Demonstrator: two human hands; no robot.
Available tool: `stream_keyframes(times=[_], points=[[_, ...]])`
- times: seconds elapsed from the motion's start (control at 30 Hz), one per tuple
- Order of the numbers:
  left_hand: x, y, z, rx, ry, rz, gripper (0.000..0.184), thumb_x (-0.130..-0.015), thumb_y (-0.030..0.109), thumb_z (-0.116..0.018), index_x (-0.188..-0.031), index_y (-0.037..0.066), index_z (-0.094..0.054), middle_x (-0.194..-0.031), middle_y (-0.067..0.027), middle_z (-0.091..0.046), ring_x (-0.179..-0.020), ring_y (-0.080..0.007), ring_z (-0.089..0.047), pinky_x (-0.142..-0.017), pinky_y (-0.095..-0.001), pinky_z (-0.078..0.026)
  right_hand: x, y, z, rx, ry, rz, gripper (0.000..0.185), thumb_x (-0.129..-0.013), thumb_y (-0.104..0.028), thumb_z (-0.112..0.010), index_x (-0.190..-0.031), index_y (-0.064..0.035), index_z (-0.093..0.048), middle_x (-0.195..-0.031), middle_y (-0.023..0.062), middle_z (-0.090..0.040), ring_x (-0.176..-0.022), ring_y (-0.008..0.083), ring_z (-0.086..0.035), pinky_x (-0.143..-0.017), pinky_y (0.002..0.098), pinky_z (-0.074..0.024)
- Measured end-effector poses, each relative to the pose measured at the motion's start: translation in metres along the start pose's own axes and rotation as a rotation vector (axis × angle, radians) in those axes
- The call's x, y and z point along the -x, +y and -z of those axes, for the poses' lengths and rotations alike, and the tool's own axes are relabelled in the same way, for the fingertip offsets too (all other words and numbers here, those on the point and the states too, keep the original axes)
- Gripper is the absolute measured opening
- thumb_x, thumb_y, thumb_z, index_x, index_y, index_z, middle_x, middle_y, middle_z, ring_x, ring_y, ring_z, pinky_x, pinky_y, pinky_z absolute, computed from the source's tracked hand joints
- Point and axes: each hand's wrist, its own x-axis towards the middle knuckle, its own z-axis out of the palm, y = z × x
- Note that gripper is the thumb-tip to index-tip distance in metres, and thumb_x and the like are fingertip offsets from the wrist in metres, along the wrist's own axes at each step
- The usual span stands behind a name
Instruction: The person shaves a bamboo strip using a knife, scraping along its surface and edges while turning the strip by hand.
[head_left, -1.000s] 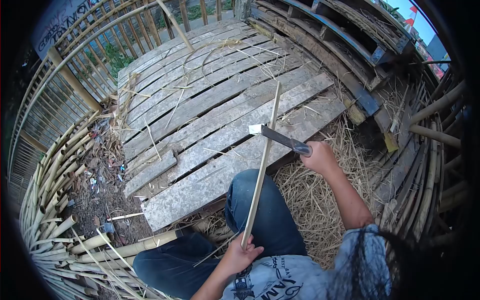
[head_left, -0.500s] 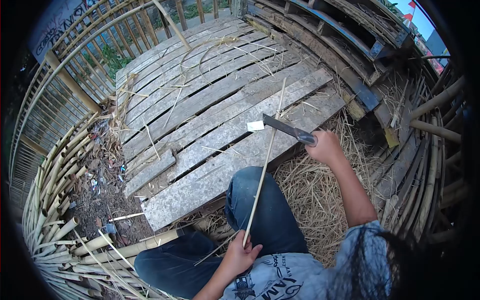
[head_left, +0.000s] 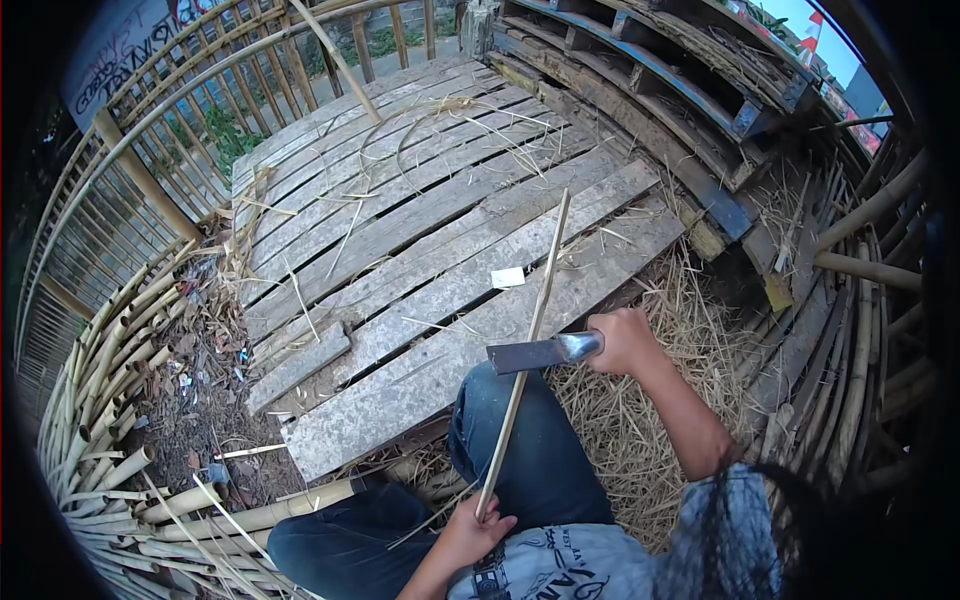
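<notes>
Slatted platform (head_left: 340, 435), weathered, dry fibres scattered towards its far edge; fence (head_left: 148, 176) beyond its left side, pallets (head_left: 725, 208) stacked off its right. One strip (head_left: 549, 275), long, pale and narrow: upper end over the platform, middle crossing the near edge and passing over the raised knee (head_left: 490, 400), lower end in the left hand (head_left: 470, 535), fingers closed round it. One knife (head_left: 510, 358), broad, dark blade: handle gripped in the right hand (head_left: 622, 340), fingers wrapped, blade laid across the strip by the knee, tip to the left. Stage, as judged: a blade stroke along the strip, its position nearer the knee than the far end. Whether the cutting edge bites cannot be told. Requirements of any further stroke, as judged: a steady lower end, an even blade angle, left fingers clear of the edge. Hindrance: the knee, directly below the blade's path. Also present: one white card (head_left: 507, 277), on the platform just left of the strip; one loose board (head_left: 300, 370), by the platform's left edge; straw (head_left: 640, 450), heaped beside the right near edge; poles (head_left: 80, 400), bundled at far left.
</notes>
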Motion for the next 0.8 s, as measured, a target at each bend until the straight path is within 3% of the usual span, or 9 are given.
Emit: stream_keyframes(times=[0.07, 0.13, 0.17, 0.23, 0.3, 0.47, 0.57, 0.63, 0.8], points=[[0.004, 0.009, -0.003, 0.069, -0.036, 0.092, 0.035, -0.078, 0.008, -0.075, -0.078, 0.011, -0.04, -0.06, 0.0077, -0.036, -0.053, -0.0022, -0.033, -0.048, -0.0212, -0.03, 0.002, 0.019, -0.023, 0.006, 0.052, -0.049, 0.021, -0.07, -0.022, -0.06, -0.061, -0.0031, -0.059, -0.059, 0.017, -0.062, -0.061, 0.0337, -0.064, -0.062, 0.0454, -0.0504], [0.005, 0.015, 0.0, 0.064, -0.067, 0.055, 0.035, -0.08, 0.006, -0.072, -0.079, 0.011, -0.038, -0.059, 0.0083, -0.034, -0.053, -0.0017, -0.032, -0.047, -0.0209, -0.028, -0.017, 0.038, -0.036, -0.802, 0.088, -0.682, 0.022, -0.073, -0.02, -0.056, -0.057, -0.007, -0.049, -0.05, 0.0062, -0.052, -0.048, 0.0215, -0.054, -0.054, 0.0416, -0.0457], [0.003, 0.017, 0.005, 0.062, -0.092, 0.027, 0.034, -0.082, 0.004, -0.07, -0.079, 0.011, -0.037, -0.059, 0.0088, -0.031, -0.052, -0.0012, -0.031, -0.046, -0.0206, -0.026, -0.019, 0.038, -0.04, -0.809, 0.108, -0.662, 0.022, -0.073, -0.02, -0.056, -0.057, -0.007, -0.049, -0.05, 0.0062, -0.052, -0.048, 0.0215, -0.054, -0.054, 0.0416, -0.0457], [-0.003, 0.011, 0.014, 0.142, -0.178, 0.028, 0.034, -0.083, 0.005, -0.071, -0.08, 0.012, -0.037, -0.059, 0.0092, -0.029, -0.052, -0.0005, -0.031, -0.046, -0.0201, -0.026, 0.005, 0.029, -0.055, -1.976, 0.152, -0.777, 0.022, -0.076, -0.018, -0.053, -0.06, -0.0136, -0.039, -0.05, -0.0023, -0.037, -0.045, 0.0117, -0.039, -0.051, 0.0339, -0.0389], [-0.001, 0.022, 0.016, 0.489, -0.273, 0.257, 0.035, -0.083, 0.006, -0.071, -0.08, 0.012, -0.037, -0.06, 0.0092, -0.03, -0.053, -0.0001, -0.031, -0.047, -0.0196, -0.027, 0.026, 0.009, -0.062, -2.141, 0.192, -0.848, 0.022, -0.077, -0.019, -0.052, -0.063, -0.0163, -0.035, -0.051, -0.0028, -0.031, -0.044, 0.0124, -0.033, -0.05, 0.0308, -0.0348], [-0.014, 0.046, 0.001, 0.11, -0.132, 0.038, 0.027, -0.087, 0.015, -0.067, -0.084, 0.009, -0.041, -0.061, 0.0028, -0.041, -0.054, -0.0057, -0.039, -0.049, -0.0225, -0.033, 0.06, -0.014, -0.068, -1.855, 0.171, -0.881, 0.025, -0.08, -0.018, -0.06, -0.063, -0.0122, -0.042, -0.051, -0.0012, -0.04, -0.047, 0.0123, -0.044, -0.049, 0.0317, -0.0401], [-0.022, 0.07, -0.007, -0.265, 0.042, -0.006, 0.029, -0.088, 0.024, -0.065, -0.089, 0.004, -0.044, -0.061, -0.0047, -0.047, -0.055, -0.012, -0.045, -0.052, -0.0279, -0.039, 0.062, -0.023, -0.036, -1.347, 0.294, -0.588, 0.03, -0.08, -0.021, -0.067, -0.063, -0.008, -0.046, -0.054, 0.0001, -0.046, -0.05, 0.011, -0.045, -0.049, 0.0303, -0.0389], [-0.031, 0.081, -0.01, -0.378, 0.053, -0.088, 0.033, -0.09, 0.029, -0.059, -0.095, 0.0, -0.044, -0.065, -0.0172, -0.055, -0.059, -0.0279, -0.057, -0.058, -0.0386, -0.044, 0.075, -0.029, -0.018, -0.919, 0.222, -0.279, 0.035, -0.08, -0.026, -0.071, -0.064, -0.0045, -0.049, -0.054, -0.0002, -0.046, -0.051, 0.0105, -0.04, -0.049, 0.0302, -0.0358], [-0.048, 0.105, -0.009, -0.57, 0.205, -0.126, 0.027, -0.093, 0.024, -0.051, -0.103, 0.0, -0.045, -0.078, -0.0254, -0.058, -0.075, -0.0363, -0.06, -0.067, -0.0434, -0.044, 0.121, -0.055, -0.06, -0.863, 0.029, -0.25, 0.051, -0.084, -0.048, -0.062, -0.066, -0.0021, -0.052, -0.052, 0.007, -0.042, -0.048, 0.0198, -0.045, -0.049, 0.0336, -0.0363]])
